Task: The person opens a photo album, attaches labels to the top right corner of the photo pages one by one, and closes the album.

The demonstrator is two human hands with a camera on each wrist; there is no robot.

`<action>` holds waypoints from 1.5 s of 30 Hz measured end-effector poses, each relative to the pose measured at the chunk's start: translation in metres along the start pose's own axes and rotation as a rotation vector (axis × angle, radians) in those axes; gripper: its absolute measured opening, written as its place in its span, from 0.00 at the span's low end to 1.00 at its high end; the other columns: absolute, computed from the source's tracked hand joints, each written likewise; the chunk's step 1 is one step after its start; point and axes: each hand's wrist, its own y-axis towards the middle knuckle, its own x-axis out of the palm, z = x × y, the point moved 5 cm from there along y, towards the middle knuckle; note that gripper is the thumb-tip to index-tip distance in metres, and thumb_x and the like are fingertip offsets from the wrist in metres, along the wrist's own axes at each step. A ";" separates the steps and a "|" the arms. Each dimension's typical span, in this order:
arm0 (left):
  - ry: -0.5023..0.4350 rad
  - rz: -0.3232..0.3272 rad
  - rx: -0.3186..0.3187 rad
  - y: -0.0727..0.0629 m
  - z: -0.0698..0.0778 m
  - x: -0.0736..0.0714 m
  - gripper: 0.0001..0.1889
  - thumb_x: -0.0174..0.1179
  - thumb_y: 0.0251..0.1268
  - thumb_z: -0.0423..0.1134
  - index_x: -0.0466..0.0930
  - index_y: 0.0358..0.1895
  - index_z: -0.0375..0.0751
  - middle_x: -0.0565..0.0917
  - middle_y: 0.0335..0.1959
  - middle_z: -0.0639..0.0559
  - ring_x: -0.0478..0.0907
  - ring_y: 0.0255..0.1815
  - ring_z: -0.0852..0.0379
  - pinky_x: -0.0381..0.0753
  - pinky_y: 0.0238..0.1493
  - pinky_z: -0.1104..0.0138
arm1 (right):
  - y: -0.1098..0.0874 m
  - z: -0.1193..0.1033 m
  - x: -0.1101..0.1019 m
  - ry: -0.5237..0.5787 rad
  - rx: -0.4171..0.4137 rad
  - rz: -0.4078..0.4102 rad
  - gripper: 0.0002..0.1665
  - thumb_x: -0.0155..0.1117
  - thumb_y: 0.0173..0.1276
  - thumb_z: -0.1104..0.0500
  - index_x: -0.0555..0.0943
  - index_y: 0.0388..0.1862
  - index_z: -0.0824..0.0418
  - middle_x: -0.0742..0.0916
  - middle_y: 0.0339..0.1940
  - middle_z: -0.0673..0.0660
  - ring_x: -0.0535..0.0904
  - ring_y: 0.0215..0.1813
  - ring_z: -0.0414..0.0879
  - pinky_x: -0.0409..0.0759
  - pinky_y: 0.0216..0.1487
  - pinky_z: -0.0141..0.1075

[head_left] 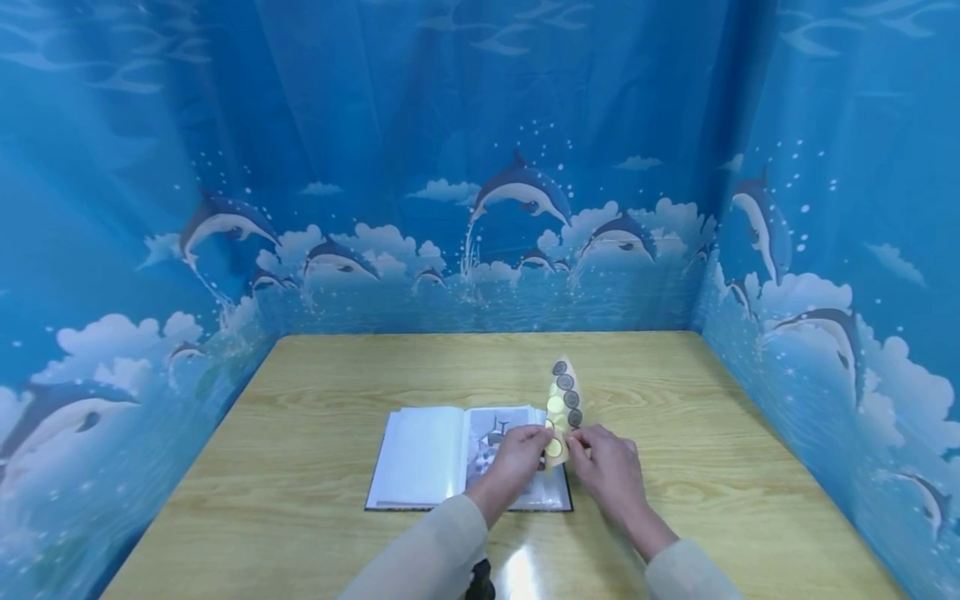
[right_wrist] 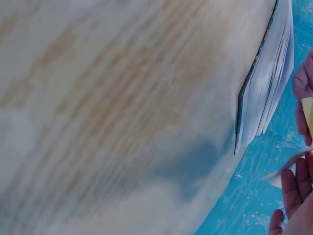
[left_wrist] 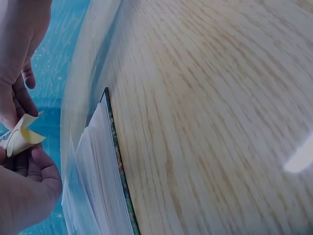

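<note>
A narrow sticker sheet [head_left: 556, 406] with yellow and dark round stickers is held up over the right side of an open photo album [head_left: 420, 454]. My left hand [head_left: 517, 458] pinches its lower left edge between thumb and fingers. At the lower right edge, my right hand [head_left: 609, 467] pinches the sheet with thumb and forefinger; whether a sticker is lifted there cannot be made out. In the left wrist view the sheet [left_wrist: 22, 139] curls between both hands. The album's left page is white; a greyish picture [head_left: 491, 433] shows on the right, partly hidden by my left hand.
The album lies on a wood-grain table [head_left: 315, 400]. Blue curtains [head_left: 375, 167] printed with dolphins stand behind the table and along both sides. A small black object [head_left: 481, 581] shows near the left sleeve, at the bottom of the head view.
</note>
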 end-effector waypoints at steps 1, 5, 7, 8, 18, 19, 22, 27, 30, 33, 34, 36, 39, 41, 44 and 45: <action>-0.016 0.003 -0.002 0.001 0.000 0.000 0.15 0.52 0.75 0.43 0.84 0.44 0.36 0.82 0.33 0.52 0.76 0.33 0.58 0.77 0.35 0.67 | 0.000 0.001 -0.001 0.013 0.009 0.006 0.06 0.66 0.67 0.59 0.87 0.37 0.60 0.88 0.36 0.55 0.84 0.40 0.53 0.74 0.49 0.53; -0.043 0.015 -0.008 0.003 0.001 -0.003 0.15 0.48 0.77 0.43 0.82 0.42 0.37 0.77 0.28 0.53 0.72 0.29 0.59 0.74 0.31 0.69 | 0.001 0.007 -0.005 0.108 0.152 -0.013 0.21 0.63 0.71 0.52 0.81 0.55 0.65 0.86 0.47 0.61 0.82 0.49 0.56 0.73 0.53 0.54; -0.035 0.024 -0.002 0.004 0.001 -0.004 0.15 0.49 0.77 0.43 0.82 0.40 0.37 0.76 0.27 0.53 0.71 0.29 0.59 0.72 0.31 0.69 | 0.003 0.013 -0.005 0.208 0.269 -0.060 0.25 0.62 0.72 0.48 0.79 0.58 0.66 0.85 0.48 0.62 0.81 0.48 0.55 0.75 0.52 0.52; -0.027 0.030 0.003 0.005 0.002 -0.005 0.14 0.49 0.77 0.43 0.82 0.40 0.37 0.75 0.27 0.53 0.70 0.29 0.59 0.72 0.32 0.69 | 0.004 0.016 -0.004 0.263 0.324 -0.092 0.26 0.61 0.73 0.47 0.79 0.57 0.67 0.85 0.46 0.62 0.80 0.46 0.54 0.76 0.50 0.49; -0.038 0.112 0.132 0.008 0.003 -0.007 0.19 0.64 0.66 0.37 0.75 0.56 0.33 0.81 0.39 0.47 0.83 0.33 0.56 0.83 0.35 0.64 | 0.005 0.031 0.003 0.658 0.673 -0.220 0.18 0.59 0.74 0.49 0.78 0.33 0.64 0.76 0.27 0.50 0.70 0.34 0.46 0.72 0.37 0.37; -0.020 0.111 0.143 0.008 0.004 -0.007 0.19 0.65 0.65 0.37 0.77 0.56 0.34 0.82 0.40 0.48 0.83 0.34 0.57 0.84 0.35 0.65 | 0.006 0.031 0.003 0.691 0.683 -0.213 0.18 0.58 0.75 0.49 0.79 0.38 0.65 0.79 0.30 0.50 0.72 0.36 0.47 0.74 0.40 0.38; 0.053 0.076 0.164 0.007 0.007 -0.005 0.16 0.66 0.65 0.40 0.83 0.53 0.37 0.85 0.43 0.50 0.82 0.38 0.59 0.83 0.38 0.67 | 0.006 0.031 0.004 0.789 0.699 -0.196 0.21 0.56 0.76 0.51 0.78 0.52 0.70 0.86 0.36 0.51 0.78 0.42 0.48 0.76 0.50 0.42; 0.058 -0.008 0.141 0.004 0.008 0.000 0.19 0.62 0.69 0.46 0.82 0.56 0.37 0.86 0.49 0.48 0.82 0.46 0.57 0.84 0.43 0.64 | 0.009 0.029 0.007 0.914 0.713 -0.193 0.23 0.55 0.77 0.54 0.74 0.61 0.71 0.88 0.36 0.48 0.80 0.40 0.42 0.76 0.53 0.40; 0.049 -0.022 0.145 0.003 0.009 0.002 0.20 0.63 0.68 0.44 0.81 0.57 0.35 0.86 0.50 0.46 0.82 0.42 0.57 0.84 0.42 0.66 | 0.009 0.029 0.008 0.929 0.718 -0.188 0.23 0.55 0.77 0.56 0.74 0.62 0.71 0.86 0.35 0.47 0.78 0.38 0.40 0.76 0.52 0.39; 0.016 -0.007 0.147 0.004 0.008 0.003 0.18 0.63 0.68 0.40 0.81 0.56 0.32 0.86 0.48 0.44 0.82 0.34 0.57 0.84 0.38 0.67 | 0.009 0.028 0.007 0.844 0.675 -0.155 0.27 0.58 0.75 0.57 0.70 0.66 0.72 0.86 0.41 0.56 0.79 0.41 0.44 0.77 0.53 0.42; 0.006 0.000 0.144 0.004 0.007 0.002 0.17 0.63 0.68 0.39 0.81 0.55 0.32 0.87 0.46 0.44 0.81 0.31 0.57 0.84 0.37 0.66 | 0.008 0.027 0.005 0.780 0.646 -0.132 0.30 0.61 0.73 0.58 0.68 0.68 0.71 0.85 0.44 0.59 0.79 0.43 0.47 0.78 0.53 0.43; -0.006 0.017 0.148 0.004 0.006 0.002 0.16 0.63 0.68 0.36 0.82 0.54 0.31 0.87 0.43 0.45 0.79 0.28 0.58 0.83 0.35 0.65 | 0.008 0.025 0.000 0.596 0.540 -0.071 0.37 0.67 0.68 0.57 0.65 0.71 0.68 0.82 0.52 0.64 0.79 0.47 0.51 0.77 0.54 0.46; -0.001 0.034 0.148 0.003 0.005 0.000 0.14 0.63 0.67 0.36 0.84 0.51 0.32 0.87 0.40 0.46 0.77 0.26 0.60 0.82 0.33 0.64 | 0.009 0.013 -0.009 0.227 0.240 0.036 0.35 0.75 0.60 0.59 0.75 0.65 0.62 0.81 0.53 0.64 0.79 0.50 0.57 0.74 0.54 0.50; 0.008 0.048 0.156 0.003 0.004 -0.001 0.13 0.63 0.67 0.36 0.85 0.50 0.32 0.88 0.40 0.46 0.77 0.25 0.60 0.82 0.32 0.64 | 0.007 0.003 -0.011 0.009 0.009 0.121 0.26 0.78 0.55 0.59 0.84 0.54 0.58 0.83 0.48 0.60 0.79 0.46 0.56 0.72 0.48 0.50; -0.020 0.039 0.150 0.002 0.004 -0.002 0.13 0.63 0.68 0.37 0.85 0.49 0.33 0.88 0.40 0.46 0.79 0.27 0.60 0.83 0.34 0.64 | 0.002 -0.008 -0.010 -0.153 -0.219 0.196 0.15 0.79 0.52 0.60 0.88 0.41 0.55 0.87 0.39 0.54 0.81 0.39 0.53 0.71 0.41 0.48; -0.044 0.031 0.152 0.002 0.004 -0.001 0.13 0.62 0.68 0.37 0.85 0.49 0.32 0.88 0.40 0.45 0.80 0.29 0.59 0.84 0.35 0.64 | 0.000 -0.009 -0.009 -0.166 -0.248 0.204 0.14 0.79 0.52 0.60 0.89 0.40 0.54 0.87 0.38 0.53 0.81 0.38 0.53 0.71 0.39 0.46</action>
